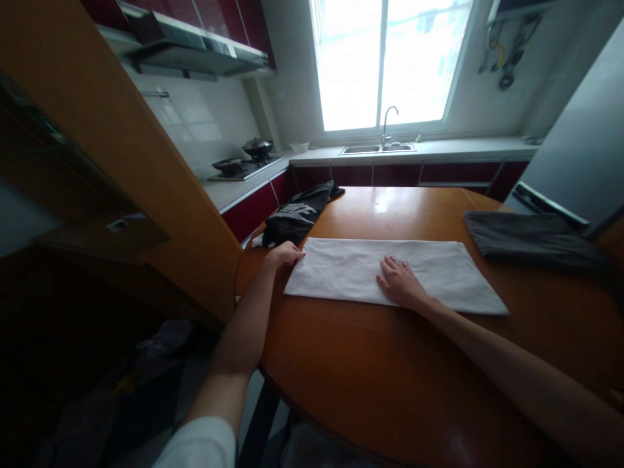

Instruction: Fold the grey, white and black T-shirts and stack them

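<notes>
1. White cloth (346,270) lies as a long, flat rectangle across the centre of the frame, on the brown wooden counter (370,364); a black garment (295,214) with a pale print lies near its upper left corner; a dark grey cloth (531,237) lies at the right of the frame.
2. Left hand (287,253), left of centre, pinches the white cloth's left edge near the upper corner; right hand (400,283), mid-frame, rests spread and palm down on it, grasping nothing.
3. White cloth looks light, soft and limp, hardly fragile; it may slide on the smooth counter; corners seem the best hold, a flat palm steadying the middle.
</notes>
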The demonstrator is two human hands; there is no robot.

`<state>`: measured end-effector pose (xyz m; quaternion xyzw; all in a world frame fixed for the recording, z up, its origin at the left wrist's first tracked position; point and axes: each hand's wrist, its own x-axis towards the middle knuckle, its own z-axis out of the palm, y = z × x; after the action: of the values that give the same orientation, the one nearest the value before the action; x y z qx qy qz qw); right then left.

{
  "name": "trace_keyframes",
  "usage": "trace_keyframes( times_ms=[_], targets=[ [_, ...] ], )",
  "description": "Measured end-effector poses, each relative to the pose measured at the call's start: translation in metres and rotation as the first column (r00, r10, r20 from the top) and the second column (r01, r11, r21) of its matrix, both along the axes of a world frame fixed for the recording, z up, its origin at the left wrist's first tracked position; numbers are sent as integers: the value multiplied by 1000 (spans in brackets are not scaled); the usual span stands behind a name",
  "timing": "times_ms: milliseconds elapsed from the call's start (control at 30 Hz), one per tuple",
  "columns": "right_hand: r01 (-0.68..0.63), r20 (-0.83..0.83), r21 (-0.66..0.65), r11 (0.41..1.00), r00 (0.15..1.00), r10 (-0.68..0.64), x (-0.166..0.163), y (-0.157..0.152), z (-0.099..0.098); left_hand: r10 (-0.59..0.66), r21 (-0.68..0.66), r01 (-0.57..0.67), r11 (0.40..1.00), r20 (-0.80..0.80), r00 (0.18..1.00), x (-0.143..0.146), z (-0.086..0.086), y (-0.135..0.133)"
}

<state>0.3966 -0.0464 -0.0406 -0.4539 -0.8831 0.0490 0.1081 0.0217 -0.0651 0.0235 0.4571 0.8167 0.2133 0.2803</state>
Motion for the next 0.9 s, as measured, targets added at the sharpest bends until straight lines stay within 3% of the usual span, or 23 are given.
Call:
trace_keyframes(
  times_ms=[333, 700, 900],
  targets=[
    [6, -4, -15, 1000, 1000, -6, -1, 0, 0, -16, 9, 17, 1000, -67, 998, 3, -4, 2],
    [1, 9, 4, 1000, 1000, -1, -1, 1, 3, -48, 79, 43, 996, 67, 997, 10, 3, -4],
    [-2, 18, 4, 1000, 1000, 2, -1, 0, 4, -8, 50, 3, 999, 99, 995, 11, 10, -7]
  ],
)
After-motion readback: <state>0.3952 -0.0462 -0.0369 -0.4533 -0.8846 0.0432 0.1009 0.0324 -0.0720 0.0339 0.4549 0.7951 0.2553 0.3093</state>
